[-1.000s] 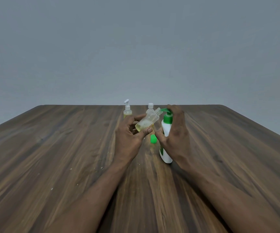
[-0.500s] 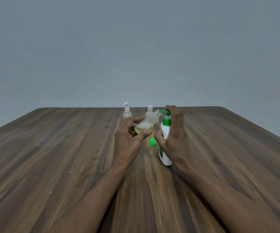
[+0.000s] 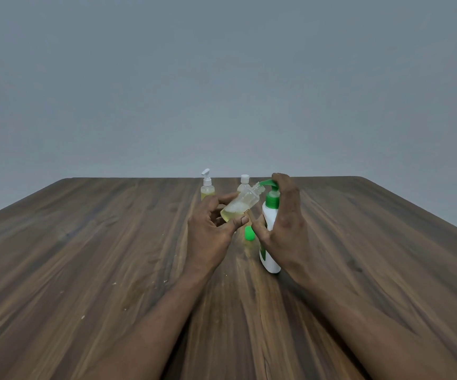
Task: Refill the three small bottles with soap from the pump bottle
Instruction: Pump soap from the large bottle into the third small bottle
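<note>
- Wooden table [image 3: 84,242], grey wall [image 3: 222,78] behind.
- Small pump-top bottle [image 3: 207,187]: upright near the far edge, left of centre, yellowish liquid inside, white pump on.
- Left hand [image 3: 211,231]: thumb and fingers pinch the open small bottle [image 3: 239,205] off the table.
- That bottle: clear, uncapped, tilted with its mouth up and to the right, right at the green nozzle. Yellow soap pooled in its low end.
- White-capped small bottle [image 3: 244,182]: upright just behind the tilted one, mostly hidden.
- Green cap [image 3: 249,233]: lying on the table between the hands, just left of the pump bottle.
- Pump bottle [image 3: 270,253]: white body, green pump, standing right of centre.
- Right hand [image 3: 285,226]: wrapped round the pump bottle, fingers on top of the pump head, thumb against the body.
</note>
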Demonstrator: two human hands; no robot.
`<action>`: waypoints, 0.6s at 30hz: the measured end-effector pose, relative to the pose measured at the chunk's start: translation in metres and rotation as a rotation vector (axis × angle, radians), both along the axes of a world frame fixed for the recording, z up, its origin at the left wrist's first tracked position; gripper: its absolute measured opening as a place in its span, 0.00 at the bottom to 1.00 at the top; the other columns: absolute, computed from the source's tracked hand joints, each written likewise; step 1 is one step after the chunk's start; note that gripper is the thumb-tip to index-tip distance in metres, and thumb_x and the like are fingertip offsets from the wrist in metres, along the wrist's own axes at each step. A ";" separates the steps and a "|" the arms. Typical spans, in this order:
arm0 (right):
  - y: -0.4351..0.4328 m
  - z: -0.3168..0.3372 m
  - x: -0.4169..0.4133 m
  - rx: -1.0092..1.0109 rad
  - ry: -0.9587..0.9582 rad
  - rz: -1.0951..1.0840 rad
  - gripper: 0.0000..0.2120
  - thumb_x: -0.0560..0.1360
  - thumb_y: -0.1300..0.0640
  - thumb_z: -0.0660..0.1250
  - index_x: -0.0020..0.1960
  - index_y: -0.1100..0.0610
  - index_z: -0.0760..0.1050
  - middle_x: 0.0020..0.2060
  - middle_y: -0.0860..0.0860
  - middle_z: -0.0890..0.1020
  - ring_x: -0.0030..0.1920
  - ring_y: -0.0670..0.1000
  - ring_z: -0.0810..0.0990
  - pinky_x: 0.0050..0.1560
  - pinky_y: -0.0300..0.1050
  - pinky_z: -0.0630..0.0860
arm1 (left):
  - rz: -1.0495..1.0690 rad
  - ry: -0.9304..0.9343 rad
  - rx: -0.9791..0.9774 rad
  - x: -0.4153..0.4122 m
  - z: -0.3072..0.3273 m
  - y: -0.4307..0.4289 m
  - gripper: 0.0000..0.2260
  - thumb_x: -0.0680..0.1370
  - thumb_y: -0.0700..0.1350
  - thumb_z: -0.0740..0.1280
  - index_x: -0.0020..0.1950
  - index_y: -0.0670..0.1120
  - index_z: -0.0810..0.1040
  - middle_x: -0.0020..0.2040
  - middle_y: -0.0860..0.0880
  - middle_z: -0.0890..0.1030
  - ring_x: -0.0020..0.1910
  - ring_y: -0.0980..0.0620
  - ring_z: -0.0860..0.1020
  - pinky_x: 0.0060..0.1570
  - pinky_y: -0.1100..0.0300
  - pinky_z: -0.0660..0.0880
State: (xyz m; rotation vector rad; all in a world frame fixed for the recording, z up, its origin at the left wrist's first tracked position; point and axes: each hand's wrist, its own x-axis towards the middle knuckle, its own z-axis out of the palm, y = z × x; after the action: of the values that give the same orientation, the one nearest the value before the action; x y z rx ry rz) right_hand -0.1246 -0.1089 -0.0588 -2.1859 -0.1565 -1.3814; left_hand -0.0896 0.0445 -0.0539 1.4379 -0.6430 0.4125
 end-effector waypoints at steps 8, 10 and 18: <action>0.003 0.002 -0.002 0.043 -0.082 0.022 0.25 0.72 0.55 0.69 0.66 0.52 0.64 0.56 0.44 0.70 0.55 0.30 0.69 0.51 0.21 0.64 | -0.003 0.008 0.003 0.000 0.001 -0.001 0.18 0.70 0.34 0.79 0.58 0.44 0.83 0.54 0.49 0.86 0.50 0.50 0.85 0.50 0.55 0.82; 0.005 0.002 -0.002 0.049 -0.085 0.020 0.24 0.72 0.55 0.69 0.65 0.52 0.65 0.55 0.44 0.70 0.54 0.30 0.69 0.51 0.21 0.64 | -0.004 0.008 -0.002 0.000 0.000 0.000 0.18 0.70 0.34 0.79 0.58 0.43 0.83 0.55 0.49 0.86 0.50 0.50 0.85 0.50 0.57 0.82; 0.000 0.002 -0.002 0.007 -0.001 0.022 0.39 0.69 0.60 0.74 0.75 0.54 0.59 0.71 0.51 0.66 0.64 0.39 0.69 0.52 0.20 0.65 | 0.001 -0.002 0.005 0.001 -0.001 -0.001 0.18 0.70 0.36 0.80 0.58 0.47 0.83 0.53 0.51 0.86 0.50 0.49 0.85 0.49 0.54 0.82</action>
State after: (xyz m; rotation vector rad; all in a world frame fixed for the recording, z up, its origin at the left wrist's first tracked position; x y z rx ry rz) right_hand -0.1265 -0.1086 -0.0568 -2.1710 -0.1754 -1.3694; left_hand -0.0888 0.0434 -0.0547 1.4425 -0.6456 0.4133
